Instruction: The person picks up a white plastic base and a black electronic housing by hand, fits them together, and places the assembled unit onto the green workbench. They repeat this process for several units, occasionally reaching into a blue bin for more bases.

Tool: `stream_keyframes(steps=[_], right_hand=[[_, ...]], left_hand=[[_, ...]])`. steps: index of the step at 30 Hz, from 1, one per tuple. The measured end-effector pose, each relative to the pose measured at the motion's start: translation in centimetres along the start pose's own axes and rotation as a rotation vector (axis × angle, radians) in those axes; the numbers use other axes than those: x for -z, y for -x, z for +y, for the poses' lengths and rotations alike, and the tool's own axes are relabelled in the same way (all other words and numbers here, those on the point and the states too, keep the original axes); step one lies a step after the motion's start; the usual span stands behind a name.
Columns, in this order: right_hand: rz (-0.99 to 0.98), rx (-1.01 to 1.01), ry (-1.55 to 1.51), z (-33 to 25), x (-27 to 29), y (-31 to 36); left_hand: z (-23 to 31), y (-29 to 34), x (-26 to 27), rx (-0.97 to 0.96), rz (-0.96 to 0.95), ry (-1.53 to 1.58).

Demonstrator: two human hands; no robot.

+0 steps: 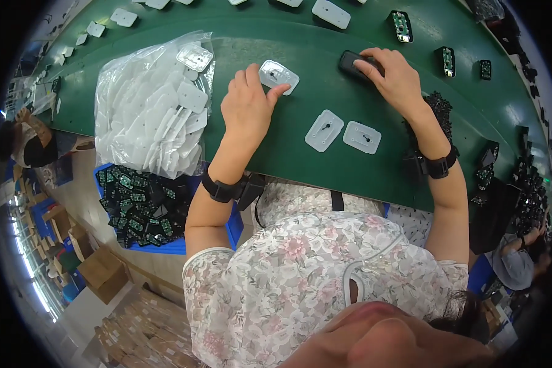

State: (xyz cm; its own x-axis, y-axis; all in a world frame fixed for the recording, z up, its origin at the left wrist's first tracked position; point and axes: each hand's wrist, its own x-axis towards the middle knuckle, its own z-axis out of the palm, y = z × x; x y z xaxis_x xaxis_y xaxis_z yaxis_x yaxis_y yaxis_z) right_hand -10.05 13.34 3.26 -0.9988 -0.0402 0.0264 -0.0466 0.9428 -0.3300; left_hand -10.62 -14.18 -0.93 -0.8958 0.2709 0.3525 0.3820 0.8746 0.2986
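Green belt (325, 37) curves across the upper frame, worker seated at its near edge; factory floor below left with cardboard boxes (104, 273) and other people at the far left and lower right margins. Largest item on the belt: clear plastic bag (147, 104) heaped with white plastic covers, too many to count, lying at the left. Beneath the belt edge, blue bin (178, 245) full of green-and-black circuit boards, uncountable. A dark heap of small black parts (438, 107) sits just right of the right forearm. Loose on the belt near the worker: two white covers (343, 134) side by side, flat, between the arms. Along the far side, four black housings with green boards (446, 61), spaced apart, and several more white covers in a row at the top edge. Left hand (248, 107) pinches one white cover (279, 76) at its near corner with thumb and forefinger, cover flat on the belt. Right hand (392, 73) lies over a black housing (352, 62), fingers curled on it, gripping it against the belt. Black wristband on each wrist
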Motion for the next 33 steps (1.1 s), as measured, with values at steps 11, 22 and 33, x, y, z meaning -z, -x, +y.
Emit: stream_keyframes(steps=[11, 22, 33], right_hand=[[0.059, 0.301, -0.062, 1.9, 0.0, 0.8], [-0.024, 0.2, -0.601, -2.0, 0.2, 0.0], [0.1, 0.47, -0.02, -5.1, -1.5, 0.7]], left_hand=[[2.0, -2.6, -1.9, -0.17, -0.079, -0.096], [0.4, -2.1, -2.1, -0.272, 0.061, 0.672], [-0.4, -1.3, -1.6, -0.383, -0.116, 0.491]])
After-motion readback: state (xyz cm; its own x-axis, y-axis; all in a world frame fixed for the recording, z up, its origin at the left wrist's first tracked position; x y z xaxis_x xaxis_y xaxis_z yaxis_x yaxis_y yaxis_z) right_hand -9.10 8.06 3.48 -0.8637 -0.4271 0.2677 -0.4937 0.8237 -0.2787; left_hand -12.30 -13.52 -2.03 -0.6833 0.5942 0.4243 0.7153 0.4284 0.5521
